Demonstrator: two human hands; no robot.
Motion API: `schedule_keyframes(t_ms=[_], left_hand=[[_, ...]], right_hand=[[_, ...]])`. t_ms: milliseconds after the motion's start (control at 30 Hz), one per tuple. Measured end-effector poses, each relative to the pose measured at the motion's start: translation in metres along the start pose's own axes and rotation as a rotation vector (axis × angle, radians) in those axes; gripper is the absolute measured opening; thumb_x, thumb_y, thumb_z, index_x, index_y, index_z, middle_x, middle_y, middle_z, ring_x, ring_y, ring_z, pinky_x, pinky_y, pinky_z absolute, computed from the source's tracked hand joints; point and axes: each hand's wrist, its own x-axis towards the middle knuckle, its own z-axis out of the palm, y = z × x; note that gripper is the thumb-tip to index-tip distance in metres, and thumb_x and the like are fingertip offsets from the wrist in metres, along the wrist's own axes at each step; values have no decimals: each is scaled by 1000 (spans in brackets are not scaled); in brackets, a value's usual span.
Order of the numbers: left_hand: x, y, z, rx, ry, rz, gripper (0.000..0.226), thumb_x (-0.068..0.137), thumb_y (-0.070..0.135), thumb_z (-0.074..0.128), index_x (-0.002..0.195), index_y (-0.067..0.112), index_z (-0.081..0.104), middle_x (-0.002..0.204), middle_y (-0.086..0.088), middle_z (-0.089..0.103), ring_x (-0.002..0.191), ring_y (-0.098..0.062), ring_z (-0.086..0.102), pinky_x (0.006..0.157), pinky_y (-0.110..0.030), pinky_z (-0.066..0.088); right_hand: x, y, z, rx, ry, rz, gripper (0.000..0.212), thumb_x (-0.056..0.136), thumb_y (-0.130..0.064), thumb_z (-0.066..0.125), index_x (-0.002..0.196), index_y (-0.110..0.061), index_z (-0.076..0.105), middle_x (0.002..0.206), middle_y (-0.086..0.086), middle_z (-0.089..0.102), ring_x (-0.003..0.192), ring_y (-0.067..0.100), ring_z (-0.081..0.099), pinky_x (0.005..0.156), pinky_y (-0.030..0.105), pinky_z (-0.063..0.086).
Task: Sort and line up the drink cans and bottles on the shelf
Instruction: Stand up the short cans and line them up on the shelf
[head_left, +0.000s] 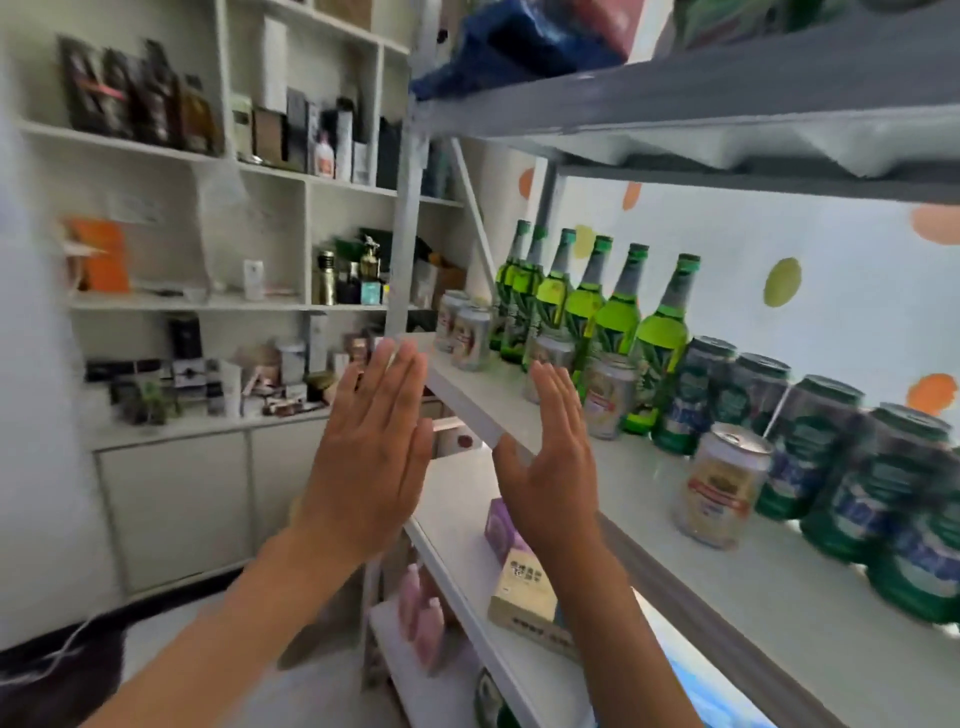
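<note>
On the white shelf (644, 488) several green glass bottles (613, 312) stand in a row along the back wall. Several green and blue cans (810, 452) line up to their right. Silver and cream cans stand in front: two at the far left end (467, 332), one (610, 395) beside the bottles, one (719, 488) alone near the front. My left hand (369, 447) is raised flat, fingers straight, in front of the shelf's left end, holding nothing. My right hand (550, 457) is likewise flat and empty, just before the shelf edge, partly hiding another can.
A grey shelf board (727, 98) with blue packs hangs above. Below, a lower shelf holds a purple box (501, 525) and a beige box (524, 592); pink bottles (421, 618) stand lower still. White wall shelving (208, 306) with boxes and bottles fills the left.
</note>
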Motion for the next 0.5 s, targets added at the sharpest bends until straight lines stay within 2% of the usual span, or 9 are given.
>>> schedule_keyframes(t_ms=[133,233,400,500], left_hand=[[9,-53,10,79,-55,-72,56,102,28,27,154,6,21,162,-7,17,151,-18,5,121,-47,11],[26,-95,28,121,-97,-100,56,104,33,22,155,12,14,163,-3,11,150,-13,-1,122,-46,8],[71,-161,73,186,-187,-128,56,104,37,15,155,16,3,163,1,-1,149,-9,-11,123,-43,3],[103,-194,103,221,-243,-108,56,104,40,11,155,18,-2,163,2,-6,148,-8,-16,123,-41,1]], right_hand=[[39,3,61,128,-24,64,74,87,-6,65,153,-17,34,158,1,34,149,15,21,120,30,19],[74,11,107,283,65,101,65,87,-4,66,147,-15,44,152,3,45,144,16,35,118,32,30],[130,41,163,435,130,162,59,87,-2,64,142,-17,49,138,-8,50,133,15,48,109,44,44],[161,62,189,441,168,216,54,88,-5,65,138,-20,53,136,-11,50,131,11,47,109,39,44]])
